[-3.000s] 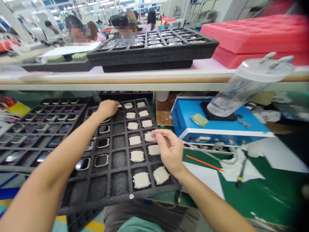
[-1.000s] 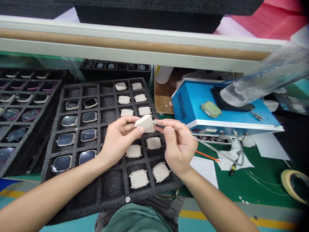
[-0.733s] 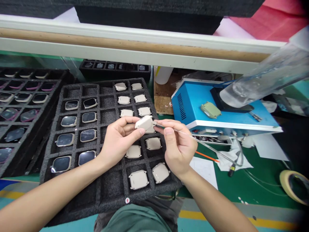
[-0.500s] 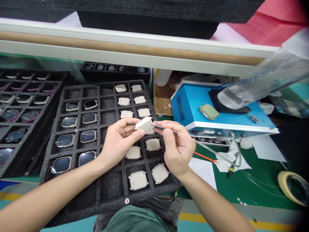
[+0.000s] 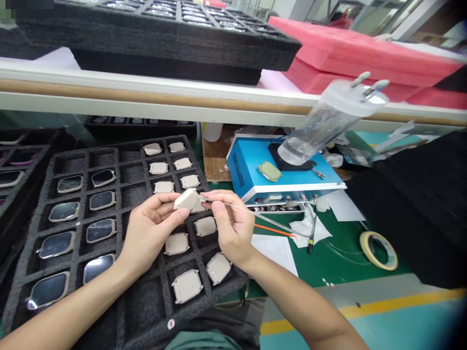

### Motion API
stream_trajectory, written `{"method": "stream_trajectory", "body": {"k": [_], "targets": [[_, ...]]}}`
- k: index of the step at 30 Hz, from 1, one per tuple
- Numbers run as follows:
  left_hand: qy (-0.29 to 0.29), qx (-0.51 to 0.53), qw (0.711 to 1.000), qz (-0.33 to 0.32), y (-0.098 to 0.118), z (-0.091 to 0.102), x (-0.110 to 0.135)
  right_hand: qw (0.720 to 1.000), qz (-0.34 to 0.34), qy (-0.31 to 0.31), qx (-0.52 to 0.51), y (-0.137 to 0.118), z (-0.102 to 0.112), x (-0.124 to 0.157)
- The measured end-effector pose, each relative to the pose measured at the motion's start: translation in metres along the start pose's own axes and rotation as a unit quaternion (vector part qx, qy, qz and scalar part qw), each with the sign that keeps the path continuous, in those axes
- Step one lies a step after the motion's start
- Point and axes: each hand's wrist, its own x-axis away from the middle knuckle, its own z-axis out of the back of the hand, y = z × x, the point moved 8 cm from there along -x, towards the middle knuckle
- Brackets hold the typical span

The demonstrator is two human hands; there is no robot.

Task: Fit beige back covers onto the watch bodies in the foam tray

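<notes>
My left hand (image 5: 148, 233) pinches a beige smartwatch case (image 5: 185, 201) by its edges, tilted above the foam tray. My right hand (image 5: 235, 231) is closed round a thin pen-like tool (image 5: 206, 199), its tip at the right edge of the case. A thin pale line trails from that hand to the right. Under both hands lies the black foam tray (image 5: 136, 304), divided into cells. Beige watch cases (image 5: 187, 287) lie in its right columns, and watches with dark glass faces (image 5: 57, 244) fill cells on the left. My right fingers partly hide the tool.
A blue machine (image 5: 246, 167) stands behind on the right, carrying a green watch case (image 5: 270, 171) and a clear cylinder (image 5: 310, 131). Tape (image 5: 390, 253), an orange stick (image 5: 273, 230) and white paper (image 5: 279, 253) lie nearby. A shelf edge (image 5: 146, 97) crosses above.
The view has tilted up and turned right, so the tray and hands appear further left and the shelf's contents show. Both hands keep the same hold, tool tip at the case.
</notes>
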Motion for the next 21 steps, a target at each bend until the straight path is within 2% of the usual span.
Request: {"method": "stream_trajectory", "body": {"k": [21], "targets": [[0.005, -0.024, 1.000, 0.000, 0.0034, -0.0007, 0.0011, 1.000, -0.007, 0.002, -0.002, 0.0010, -0.0004, -0.0001]]}}
